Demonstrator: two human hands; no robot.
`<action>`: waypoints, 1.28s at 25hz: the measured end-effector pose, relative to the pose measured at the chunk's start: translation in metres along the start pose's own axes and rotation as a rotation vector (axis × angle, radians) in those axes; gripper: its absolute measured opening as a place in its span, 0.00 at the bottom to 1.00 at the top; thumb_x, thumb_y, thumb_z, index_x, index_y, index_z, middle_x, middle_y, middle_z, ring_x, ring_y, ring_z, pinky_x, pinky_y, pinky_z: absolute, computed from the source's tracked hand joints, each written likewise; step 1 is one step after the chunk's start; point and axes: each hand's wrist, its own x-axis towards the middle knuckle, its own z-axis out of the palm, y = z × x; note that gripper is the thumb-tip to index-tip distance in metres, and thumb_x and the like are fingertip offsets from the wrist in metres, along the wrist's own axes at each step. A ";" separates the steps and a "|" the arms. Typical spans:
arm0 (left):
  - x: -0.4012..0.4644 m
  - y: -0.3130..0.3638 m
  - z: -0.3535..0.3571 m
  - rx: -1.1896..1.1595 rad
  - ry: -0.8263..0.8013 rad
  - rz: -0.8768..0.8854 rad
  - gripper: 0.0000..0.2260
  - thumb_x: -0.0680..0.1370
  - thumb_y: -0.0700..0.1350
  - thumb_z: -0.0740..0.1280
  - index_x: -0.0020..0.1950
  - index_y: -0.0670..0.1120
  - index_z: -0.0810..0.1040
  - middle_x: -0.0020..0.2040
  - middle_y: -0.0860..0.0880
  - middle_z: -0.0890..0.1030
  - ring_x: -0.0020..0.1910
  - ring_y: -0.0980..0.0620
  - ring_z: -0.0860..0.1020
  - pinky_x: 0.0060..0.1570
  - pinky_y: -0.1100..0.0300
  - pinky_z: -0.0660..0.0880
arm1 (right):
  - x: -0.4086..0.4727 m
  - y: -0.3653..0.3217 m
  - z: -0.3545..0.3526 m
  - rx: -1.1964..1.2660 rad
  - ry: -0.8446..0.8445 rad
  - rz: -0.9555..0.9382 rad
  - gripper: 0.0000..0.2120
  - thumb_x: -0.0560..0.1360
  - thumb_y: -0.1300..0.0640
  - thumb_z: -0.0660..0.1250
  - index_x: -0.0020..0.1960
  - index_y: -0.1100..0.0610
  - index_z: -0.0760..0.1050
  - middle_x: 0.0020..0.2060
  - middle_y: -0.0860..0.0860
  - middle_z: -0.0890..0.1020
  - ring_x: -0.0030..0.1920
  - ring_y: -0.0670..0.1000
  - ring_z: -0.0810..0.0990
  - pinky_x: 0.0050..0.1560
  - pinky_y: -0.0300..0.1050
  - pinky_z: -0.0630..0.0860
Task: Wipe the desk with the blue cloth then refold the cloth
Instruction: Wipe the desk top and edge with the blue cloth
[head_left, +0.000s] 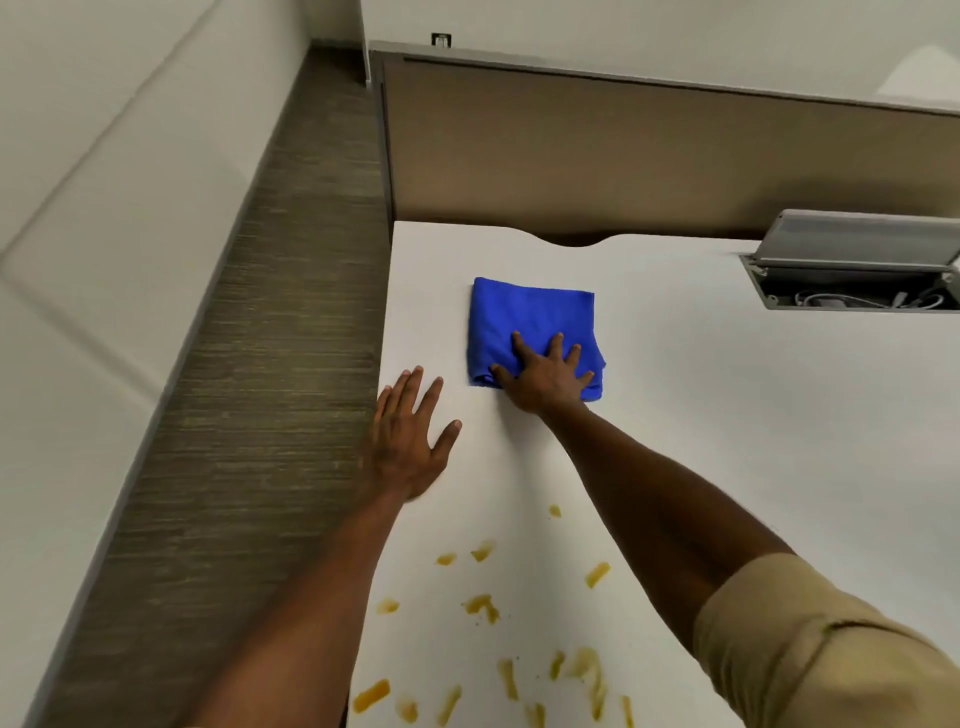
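A folded blue cloth (524, 322) lies on the white desk (727, 415), toward its far left part. My right hand (545, 376) lies flat on the cloth's near edge, fingers spread and pointing away from me. My left hand (408, 436) rests flat on the desk near its left edge, fingers straight, a little left of and nearer than the cloth, not touching it. Several yellow-brown smears (483, 605) mark the desk close to me, between my forearms.
An open cable hatch (852, 280) with a raised grey lid and white cables inside sits in the desk at the far right. A brown partition panel (623, 156) runs along the desk's back edge. Left of the desk is striped carpet floor (260, 364).
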 end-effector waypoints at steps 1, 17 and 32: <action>0.001 0.001 0.001 -0.008 0.003 0.002 0.32 0.81 0.63 0.54 0.81 0.47 0.66 0.82 0.42 0.62 0.82 0.44 0.58 0.80 0.45 0.55 | -0.005 0.008 0.000 -0.025 0.017 -0.024 0.31 0.82 0.33 0.56 0.82 0.36 0.53 0.84 0.56 0.46 0.83 0.67 0.41 0.76 0.78 0.45; 0.000 -0.001 0.008 0.044 -0.016 -0.019 0.33 0.81 0.65 0.52 0.82 0.48 0.63 0.83 0.43 0.60 0.83 0.46 0.55 0.81 0.46 0.52 | -0.212 0.191 0.006 0.037 0.159 -0.102 0.19 0.84 0.46 0.62 0.35 0.50 0.72 0.44 0.51 0.76 0.48 0.54 0.73 0.46 0.47 0.66; 0.001 -0.002 0.010 0.054 -0.003 -0.018 0.33 0.81 0.64 0.53 0.81 0.47 0.64 0.82 0.42 0.61 0.83 0.44 0.57 0.81 0.45 0.53 | -0.186 0.144 0.080 -0.042 0.199 -0.063 0.40 0.78 0.24 0.47 0.84 0.39 0.41 0.84 0.48 0.37 0.83 0.55 0.33 0.80 0.60 0.33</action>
